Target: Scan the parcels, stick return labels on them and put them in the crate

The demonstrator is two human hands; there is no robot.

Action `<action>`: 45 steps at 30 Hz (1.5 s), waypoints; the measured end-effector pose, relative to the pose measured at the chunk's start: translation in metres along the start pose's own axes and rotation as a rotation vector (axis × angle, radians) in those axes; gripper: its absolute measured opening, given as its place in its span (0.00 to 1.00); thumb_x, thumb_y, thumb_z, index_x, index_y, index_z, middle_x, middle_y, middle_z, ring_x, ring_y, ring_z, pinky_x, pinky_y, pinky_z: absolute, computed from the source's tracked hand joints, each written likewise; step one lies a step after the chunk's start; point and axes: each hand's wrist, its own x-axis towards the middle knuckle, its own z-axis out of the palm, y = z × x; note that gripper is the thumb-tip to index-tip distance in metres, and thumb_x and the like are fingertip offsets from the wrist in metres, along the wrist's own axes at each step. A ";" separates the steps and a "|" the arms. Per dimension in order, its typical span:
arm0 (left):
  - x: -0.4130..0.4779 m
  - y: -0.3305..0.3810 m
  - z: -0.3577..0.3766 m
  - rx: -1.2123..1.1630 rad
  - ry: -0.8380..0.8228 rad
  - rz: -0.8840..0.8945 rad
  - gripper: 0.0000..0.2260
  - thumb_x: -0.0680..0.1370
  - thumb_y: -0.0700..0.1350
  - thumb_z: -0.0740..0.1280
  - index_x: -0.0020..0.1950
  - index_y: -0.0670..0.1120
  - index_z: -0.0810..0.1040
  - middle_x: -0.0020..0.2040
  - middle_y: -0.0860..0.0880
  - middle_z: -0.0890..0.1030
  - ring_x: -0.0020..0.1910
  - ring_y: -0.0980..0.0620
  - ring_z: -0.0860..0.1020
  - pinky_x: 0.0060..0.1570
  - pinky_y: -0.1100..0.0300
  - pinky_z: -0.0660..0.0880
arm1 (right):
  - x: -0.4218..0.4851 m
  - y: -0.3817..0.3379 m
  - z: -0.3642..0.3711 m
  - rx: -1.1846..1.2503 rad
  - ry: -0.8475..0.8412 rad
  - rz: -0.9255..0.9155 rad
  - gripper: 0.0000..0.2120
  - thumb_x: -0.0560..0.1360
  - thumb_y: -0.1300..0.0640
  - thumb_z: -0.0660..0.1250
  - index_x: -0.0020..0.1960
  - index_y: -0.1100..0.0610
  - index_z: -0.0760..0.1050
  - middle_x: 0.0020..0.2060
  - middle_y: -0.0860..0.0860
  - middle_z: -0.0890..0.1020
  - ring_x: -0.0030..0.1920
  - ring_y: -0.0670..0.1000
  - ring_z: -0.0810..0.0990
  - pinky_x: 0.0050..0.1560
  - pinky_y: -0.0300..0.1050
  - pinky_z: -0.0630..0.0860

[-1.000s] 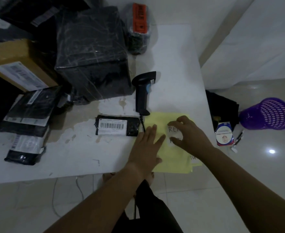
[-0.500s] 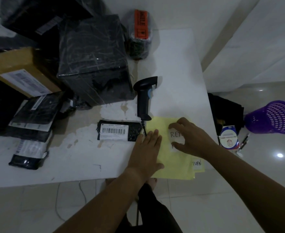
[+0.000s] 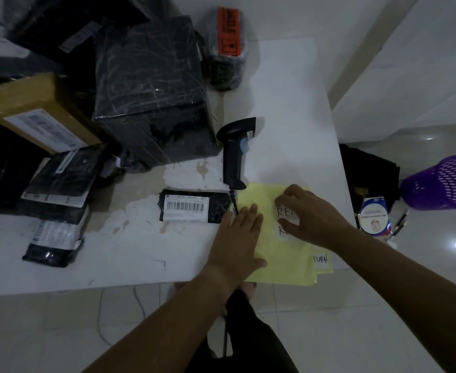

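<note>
Left hand [image 3: 237, 235]: fingers straight and together, palm flat on the left part of the yellow backing sheet [image 3: 272, 265]. It grips nothing; judged to be pinning the sheet so it stays put during peeling.

Right hand [image 3: 310, 216]: fingers and thumb curled, tips pinching at the white return label [image 3: 284, 212] (lettering "RET" visible) on that sheet. I cannot tell whether an edge has lifted.

Second label [image 3: 320, 259] reading "TURN" sits at the sheet's near right corner.

Small black parcel [image 3: 194, 207] lies barcode up, just left of the sheet and touching neither hand. It is likely parked close for a short carry of the label.

Scanner [image 3: 234, 154] rests on the table [image 3: 283, 103] just beyond the sheet, unheld.

More parcels are heaped far left, the black box [image 3: 151, 90] largest.

No crate is identifiable. A purple basket [image 3: 447, 181] lies on the floor at right.
</note>
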 end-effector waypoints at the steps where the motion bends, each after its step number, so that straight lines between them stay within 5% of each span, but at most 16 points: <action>1: 0.000 0.000 0.000 0.002 0.001 -0.001 0.45 0.79 0.65 0.62 0.83 0.44 0.42 0.83 0.44 0.38 0.82 0.46 0.41 0.77 0.45 0.37 | 0.000 -0.001 0.000 -0.005 0.003 0.002 0.19 0.74 0.47 0.71 0.62 0.51 0.73 0.56 0.49 0.71 0.49 0.51 0.75 0.39 0.47 0.78; 5: 0.000 -0.001 0.002 0.026 0.005 0.004 0.45 0.79 0.66 0.61 0.83 0.44 0.42 0.83 0.44 0.38 0.82 0.45 0.42 0.77 0.44 0.38 | 0.002 -0.004 0.000 -0.061 0.005 0.001 0.14 0.74 0.48 0.69 0.56 0.52 0.74 0.55 0.51 0.71 0.47 0.53 0.75 0.34 0.44 0.71; 10: 0.000 -0.001 0.002 0.031 0.003 0.003 0.45 0.79 0.66 0.61 0.83 0.44 0.42 0.82 0.44 0.37 0.82 0.45 0.41 0.77 0.44 0.38 | 0.000 -0.003 0.004 -0.034 0.032 0.030 0.21 0.73 0.47 0.70 0.64 0.51 0.71 0.57 0.50 0.71 0.50 0.53 0.76 0.37 0.48 0.78; 22: 0.001 0.000 0.002 0.045 -0.001 0.000 0.45 0.79 0.67 0.61 0.83 0.44 0.42 0.83 0.43 0.38 0.82 0.45 0.42 0.77 0.44 0.39 | 0.001 -0.006 0.009 -0.014 0.113 0.070 0.15 0.75 0.53 0.67 0.61 0.52 0.72 0.56 0.49 0.73 0.48 0.52 0.76 0.35 0.47 0.77; 28: 0.001 -0.001 0.003 0.043 -0.009 -0.001 0.45 0.79 0.66 0.62 0.83 0.44 0.42 0.82 0.44 0.38 0.82 0.45 0.41 0.77 0.44 0.39 | 0.003 -0.007 0.011 -0.048 0.140 0.033 0.04 0.78 0.54 0.63 0.52 0.52 0.73 0.51 0.49 0.73 0.43 0.52 0.75 0.31 0.52 0.77; 36: 0.002 0.000 0.004 0.054 -0.005 -0.005 0.45 0.79 0.67 0.61 0.83 0.44 0.42 0.82 0.44 0.38 0.82 0.45 0.42 0.77 0.43 0.39 | 0.009 -0.009 0.013 0.016 0.212 0.160 0.05 0.77 0.57 0.67 0.53 0.53 0.76 0.49 0.48 0.76 0.40 0.52 0.77 0.32 0.47 0.76; 45: 0.001 0.000 0.004 0.060 -0.008 -0.007 0.45 0.79 0.67 0.61 0.83 0.44 0.42 0.83 0.43 0.38 0.82 0.45 0.42 0.77 0.43 0.39 | 0.017 -0.003 0.021 -0.275 0.128 0.027 0.06 0.75 0.62 0.69 0.50 0.58 0.72 0.44 0.54 0.73 0.34 0.54 0.72 0.26 0.46 0.69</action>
